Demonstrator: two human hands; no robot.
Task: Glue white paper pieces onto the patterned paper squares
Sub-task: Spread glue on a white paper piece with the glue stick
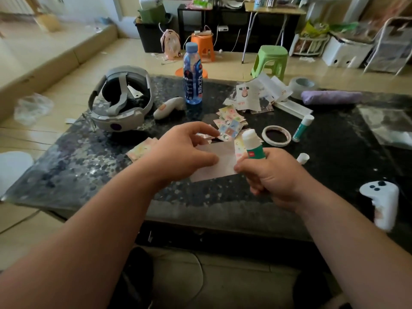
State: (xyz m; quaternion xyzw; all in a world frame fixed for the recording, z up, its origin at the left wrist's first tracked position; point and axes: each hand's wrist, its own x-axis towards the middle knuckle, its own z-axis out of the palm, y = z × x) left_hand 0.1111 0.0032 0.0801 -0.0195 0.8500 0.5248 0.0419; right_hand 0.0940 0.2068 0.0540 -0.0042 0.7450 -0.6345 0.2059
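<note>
The left hand (pixel 185 150) pinches a plain white paper (pixel 223 161), low over the dark table (pixel 89 166). The right hand (pixel 274 181) grips a green glue stick (pixel 253 146), white tip up, beside the paper's right edge. The squares (pixel 230 123), with small colored pictures, lie heaped just behind.

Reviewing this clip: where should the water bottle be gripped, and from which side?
Probably best to grip the labelled mid-body of the water bottle, coming from its right. It stands upright and round; the controller and headset crowd its left, while only flat paper scraps lie on its right.
</note>
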